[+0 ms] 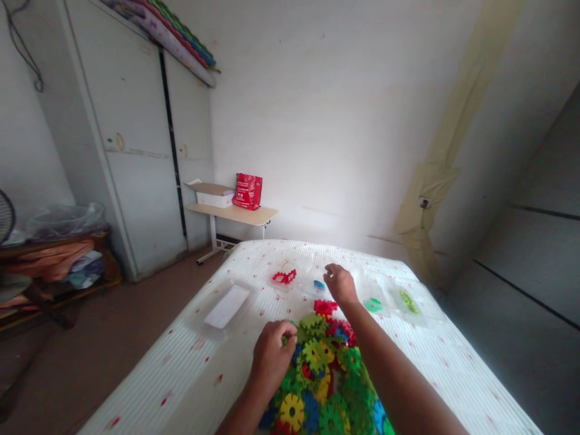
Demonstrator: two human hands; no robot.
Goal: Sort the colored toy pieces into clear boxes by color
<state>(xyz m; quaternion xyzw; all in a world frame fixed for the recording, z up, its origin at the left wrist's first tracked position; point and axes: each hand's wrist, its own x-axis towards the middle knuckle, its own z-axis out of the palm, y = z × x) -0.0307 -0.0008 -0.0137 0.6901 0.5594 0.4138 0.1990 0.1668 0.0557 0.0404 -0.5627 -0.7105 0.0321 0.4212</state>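
A heap of colourful plastic gear pieces (324, 380) in green, yellow, red and blue lies on the white bed (194, 368) in front of me. My left hand (270, 353) rests on the heap's left edge, fingers curled round a green piece. My right hand (339, 284) reaches further out, fingers bent, hovering beside a blue piece (319, 284) in a clear tray. Red pieces (284, 277) sit in a tray to the left. Green pieces (373, 305) and lighter green pieces (408, 300) lie in trays to the right.
A white lid (226, 306) lies on the bed's left side. Beyond the bed stand a small side table (235, 214) with a red bag (247, 191) and a box, and a white wardrobe (136, 157). A cluttered shelf (58, 260) is at the left.
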